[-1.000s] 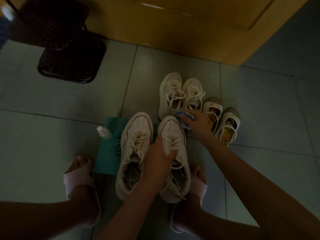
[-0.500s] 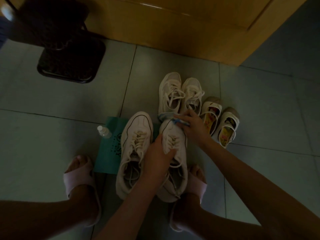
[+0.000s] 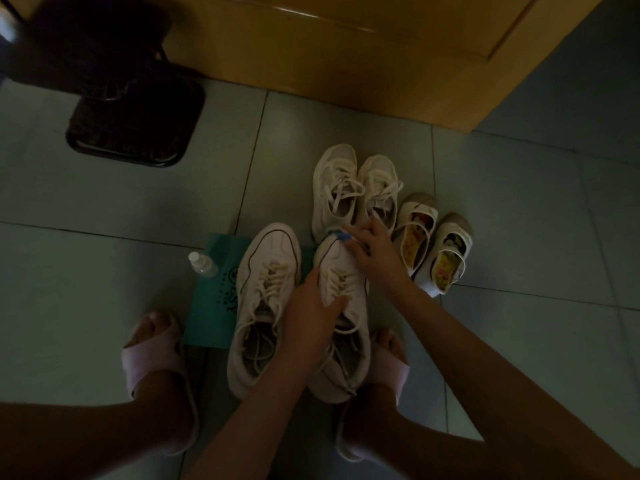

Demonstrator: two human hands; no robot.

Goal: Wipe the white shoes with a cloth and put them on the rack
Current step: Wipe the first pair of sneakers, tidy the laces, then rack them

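Two large white sneakers lie side by side on the floor in front of me. My left hand [image 3: 311, 317] grips the right sneaker [image 3: 341, 271] across its laces and tongue. My right hand [image 3: 372, 252] presses a small blue-and-white cloth [image 3: 338, 234] on that sneaker's toe; most of the cloth is hidden under the fingers. The left sneaker [image 3: 263, 299] rests untouched on a teal bag [image 3: 218, 296]. Beyond the toes stands a smaller pair of white lace-up sneakers [image 3: 353, 188].
A small clear bottle [image 3: 202, 265] stands at the teal bag's left edge. Two small strap shoes with bright insoles [image 3: 433, 247] sit to the right. A dark rack or stool [image 3: 135, 123] is at far left, a wooden door [image 3: 346, 46] behind. My feet in pink slippers [image 3: 152, 355] flank the sneakers.
My right hand with the cloth has slid from the right side of the sneaker's toe across onto its top, toward the left. My left hand keeps its grip on the shoe.
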